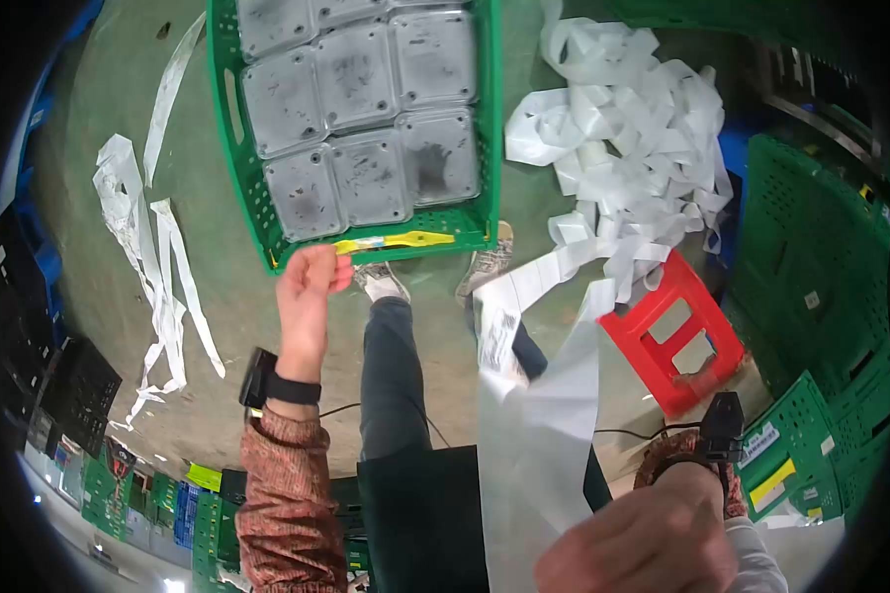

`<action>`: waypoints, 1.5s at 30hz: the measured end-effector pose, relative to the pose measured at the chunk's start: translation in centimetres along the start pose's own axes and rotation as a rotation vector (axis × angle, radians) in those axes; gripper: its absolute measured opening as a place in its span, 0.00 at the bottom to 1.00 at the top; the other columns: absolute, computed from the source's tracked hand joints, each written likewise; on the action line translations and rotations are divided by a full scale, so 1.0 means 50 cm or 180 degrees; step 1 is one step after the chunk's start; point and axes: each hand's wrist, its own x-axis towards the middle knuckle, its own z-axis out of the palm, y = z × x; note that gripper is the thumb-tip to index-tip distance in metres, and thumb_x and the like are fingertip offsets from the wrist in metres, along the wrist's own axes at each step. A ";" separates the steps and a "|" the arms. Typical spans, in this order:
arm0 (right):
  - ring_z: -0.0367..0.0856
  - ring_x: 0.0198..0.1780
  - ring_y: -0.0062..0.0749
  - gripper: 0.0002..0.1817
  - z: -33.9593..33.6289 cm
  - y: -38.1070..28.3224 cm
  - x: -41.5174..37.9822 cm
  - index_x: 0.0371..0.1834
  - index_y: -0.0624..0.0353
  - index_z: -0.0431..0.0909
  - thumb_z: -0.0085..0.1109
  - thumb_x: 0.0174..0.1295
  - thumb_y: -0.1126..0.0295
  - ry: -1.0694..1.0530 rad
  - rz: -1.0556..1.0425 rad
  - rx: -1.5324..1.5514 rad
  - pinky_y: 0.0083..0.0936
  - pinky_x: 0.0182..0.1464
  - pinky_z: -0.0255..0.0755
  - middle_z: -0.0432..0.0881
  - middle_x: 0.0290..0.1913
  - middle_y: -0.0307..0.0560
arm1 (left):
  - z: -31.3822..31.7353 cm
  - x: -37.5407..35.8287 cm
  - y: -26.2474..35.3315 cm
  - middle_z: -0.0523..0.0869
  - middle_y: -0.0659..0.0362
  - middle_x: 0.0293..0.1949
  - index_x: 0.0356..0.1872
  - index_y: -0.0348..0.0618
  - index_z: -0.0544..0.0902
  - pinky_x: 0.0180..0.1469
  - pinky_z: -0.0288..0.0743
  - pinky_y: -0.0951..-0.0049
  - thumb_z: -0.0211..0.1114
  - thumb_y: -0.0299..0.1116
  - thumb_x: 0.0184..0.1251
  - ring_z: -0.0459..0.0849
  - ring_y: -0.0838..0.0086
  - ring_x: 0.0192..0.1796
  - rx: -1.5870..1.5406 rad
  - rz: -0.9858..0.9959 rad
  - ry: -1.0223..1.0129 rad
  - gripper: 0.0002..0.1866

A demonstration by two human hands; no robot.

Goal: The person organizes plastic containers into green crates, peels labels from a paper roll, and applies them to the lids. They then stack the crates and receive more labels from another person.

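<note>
My left hand (pixel 311 284) is at the near rim of a green crate (pixel 222 128), its fingers pinched at the left end of a narrow yellow strip (pixel 405 240). A small white and blue patch shows on that strip. Inside the crate sit several clear plastic punnets (pixel 356 84) in rows. Low at the right, blurred, my right hand (pixel 643 539) is closed at the lower end of a white label backing strip (pixel 539 455). Printed labels (pixel 499 341) show on part of the strip's band; the fingertips are hidden.
A heap of white backing strip (pixel 643 128) lies on the floor right of the crate. Near it is a red plastic frame (pixel 677 336). More loose strips (pixel 163 287) lie at the left. Green crates (pixel 811 257) stand along the right, black crates (pixel 79 395) at the left.
</note>
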 end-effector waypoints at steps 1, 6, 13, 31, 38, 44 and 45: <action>0.79 0.30 0.37 0.02 -0.001 0.004 0.014 0.28 0.63 0.79 0.62 0.53 0.79 0.0025 0.0152 0.0110 0.32 0.32 0.77 0.81 0.33 0.47 | -0.014 0.039 -0.001 0.86 0.56 0.38 0.46 0.36 0.80 0.44 0.79 0.75 0.62 0.36 0.73 0.85 0.75 0.38 0.0158 0.0080 -0.0016 0.12; 0.78 0.29 0.37 0.04 0.032 0.103 0.021 0.24 0.62 0.76 0.61 0.55 0.80 0.0779 -0.0372 0.0057 0.33 0.33 0.79 0.81 0.32 0.49 | -0.084 0.213 -0.037 0.87 0.57 0.38 0.47 0.35 0.80 0.43 0.78 0.77 0.64 0.34 0.71 0.84 0.77 0.38 0.0732 0.0237 0.0019 0.12; 0.80 0.39 0.39 0.06 -0.042 0.217 0.049 0.39 0.64 0.75 0.58 0.61 0.75 0.0528 0.0393 0.0918 0.34 0.44 0.78 0.82 0.42 0.52 | -0.127 0.331 -0.110 0.81 0.37 0.54 0.58 0.27 0.74 0.61 0.72 0.60 0.70 0.39 0.59 0.79 0.48 0.59 0.3105 0.0755 0.1396 0.31; 0.74 0.47 0.44 0.34 -0.301 0.881 0.170 0.46 0.60 0.76 0.69 0.49 0.41 -0.0244 0.0636 -0.5016 0.37 0.52 0.65 0.77 0.42 0.49 | -0.131 0.362 -0.153 0.81 0.43 0.47 0.53 0.28 0.76 0.55 0.74 0.60 0.81 0.45 0.43 0.80 0.51 0.50 0.2911 0.0979 0.1451 0.39; 0.75 0.43 0.45 0.30 -0.304 0.882 0.175 0.38 0.58 0.79 0.64 0.53 0.39 -0.0693 0.0343 -0.5268 0.40 0.49 0.67 0.75 0.38 0.49 | -0.097 0.260 -0.095 0.77 0.55 0.32 0.35 0.39 0.71 0.38 0.73 0.62 0.83 0.39 0.41 0.77 0.57 0.33 0.2641 0.1324 0.1267 0.28; 0.78 0.43 0.44 0.28 -0.318 0.888 0.169 0.37 0.54 0.80 0.59 0.57 0.37 -0.1138 0.0170 -0.4900 0.40 0.43 0.73 0.76 0.35 0.47 | -0.093 0.193 -0.066 0.72 0.56 0.37 0.29 0.42 0.66 0.45 0.69 0.66 0.79 0.31 0.48 0.72 0.60 0.40 0.3067 0.2573 0.1567 0.24; 0.79 0.43 0.43 0.29 -0.319 0.887 0.169 0.37 0.54 0.79 0.58 0.57 0.36 -0.1310 0.0221 -0.4839 0.40 0.42 0.74 0.76 0.35 0.47 | -0.096 0.180 -0.054 0.73 0.57 0.38 0.29 0.42 0.67 0.46 0.69 0.64 0.79 0.30 0.48 0.73 0.59 0.41 0.3115 0.2762 0.1660 0.23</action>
